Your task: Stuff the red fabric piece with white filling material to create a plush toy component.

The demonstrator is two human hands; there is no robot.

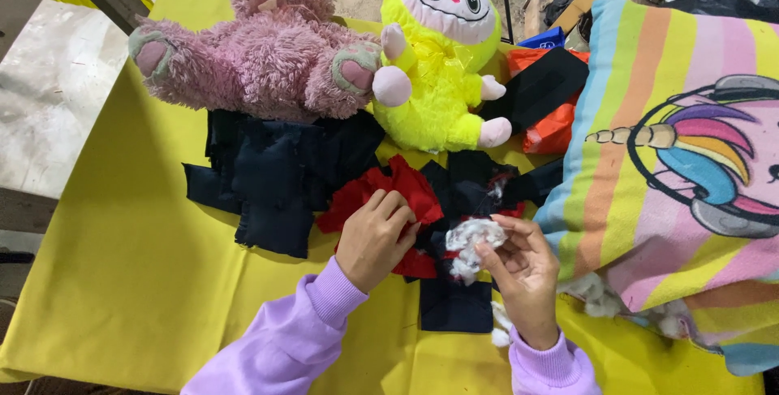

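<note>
A tuft of white stuffing [473,242] is pinched in the right hand [523,269], just right of the red-and-navy fabric piece [406,192] pressed down by the left hand [375,237].
</note>
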